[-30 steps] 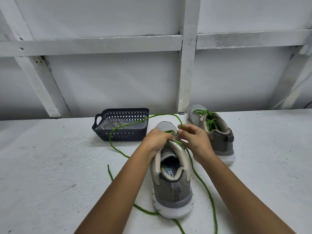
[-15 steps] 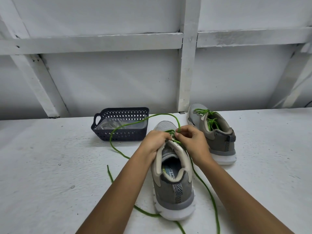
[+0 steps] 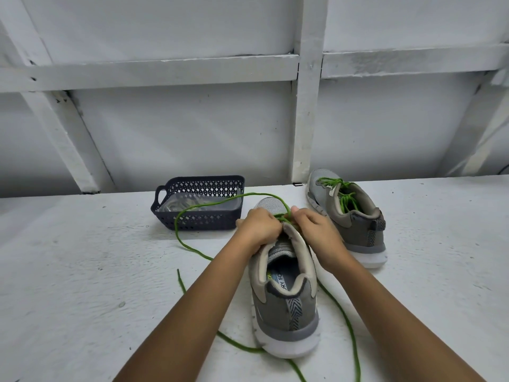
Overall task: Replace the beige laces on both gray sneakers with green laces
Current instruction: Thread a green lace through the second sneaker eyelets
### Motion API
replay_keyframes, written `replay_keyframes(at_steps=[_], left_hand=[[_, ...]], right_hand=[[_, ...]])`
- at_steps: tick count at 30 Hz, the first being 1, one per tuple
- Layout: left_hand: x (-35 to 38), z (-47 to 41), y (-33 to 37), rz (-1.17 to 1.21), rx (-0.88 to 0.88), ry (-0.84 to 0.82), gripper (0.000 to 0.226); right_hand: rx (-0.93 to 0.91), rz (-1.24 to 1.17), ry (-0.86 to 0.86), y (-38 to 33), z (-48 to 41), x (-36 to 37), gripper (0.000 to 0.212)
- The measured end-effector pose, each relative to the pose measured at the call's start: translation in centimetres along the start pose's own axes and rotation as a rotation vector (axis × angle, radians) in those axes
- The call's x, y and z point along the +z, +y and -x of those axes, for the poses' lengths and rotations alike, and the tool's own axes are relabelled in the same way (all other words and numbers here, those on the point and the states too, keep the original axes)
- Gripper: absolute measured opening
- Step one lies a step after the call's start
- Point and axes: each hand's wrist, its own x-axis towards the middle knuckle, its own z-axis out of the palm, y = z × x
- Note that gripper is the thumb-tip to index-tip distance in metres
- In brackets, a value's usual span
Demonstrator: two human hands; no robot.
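A gray sneaker (image 3: pixel 286 307) stands heel toward me in the middle of the white table. A long green lace (image 3: pixel 192 248) runs from its front eyelets, loops left over the table and trails past the heel. My left hand (image 3: pixel 260 227) grips the left side of the sneaker's eyelet flap. My right hand (image 3: pixel 314 230) pinches the green lace at the eyelets near the toe. The two hands almost touch and hide the eyelets. A second gray sneaker (image 3: pixel 349 216) with green laces threaded stands at the back right.
A dark blue perforated basket (image 3: pixel 198 219) sits behind and left of the near sneaker, holding pale laces in a clear bag. The white table (image 3: pixel 82 285) ends at a white framed wall behind.
My right hand has moved left and closer to my left hand at the front eyelets. The loop of green lace above the toe has drawn lower.
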Motion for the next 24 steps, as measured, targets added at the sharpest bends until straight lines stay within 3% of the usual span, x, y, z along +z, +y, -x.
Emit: replay_keyframes(at_steps=[5, 7, 10, 12, 15, 17, 21, 24], left_hand=[[0.0, 0.4, -0.1, -0.111, 0.045, 0.101, 0.023], [-0.6, 0.8, -0.1, -0.057, 0.079, 0.150, 0.013], [-2.0, 1.9, -0.5, 0.036, 0.176, 0.206, 0.020], [-3.1, 2.7, -1.0, 0.277, 0.212, 0.178, 0.021], [-5.3, 4.1, -1.9, 0.732, 0.246, -0.010, 0.021], [-7.5, 4.9, -2.9, 0.928, 0.345, -0.182, 0.010], [-11.9, 5.9, -5.0, 1.016, 0.522, -0.703, 0.005], [-13.2, 6.6, -5.1, 1.013, 0.516, -1.023, 0.012]], right_hand=[[0.024, 0.004, -0.040, 0.5, -0.1, 0.0, 0.033], [0.016, 0.014, -0.034, 0.7, -0.1, 0.1, 0.033], [0.020, 0.012, -0.027, 0.8, -0.2, 0.1, 0.031], [0.025, -0.010, -0.035, 0.9, -0.2, 0.1, 0.028], [0.018, -0.040, -0.039, 0.9, -0.3, 0.1, 0.023], [0.031, -0.063, -0.035, 0.9, -0.3, 0.1, 0.021], [0.040, -0.099, -0.030, 0.8, -0.2, 0.1, 0.017], [0.037, -0.094, -0.029, 0.8, -0.1, 0.2, 0.018]])
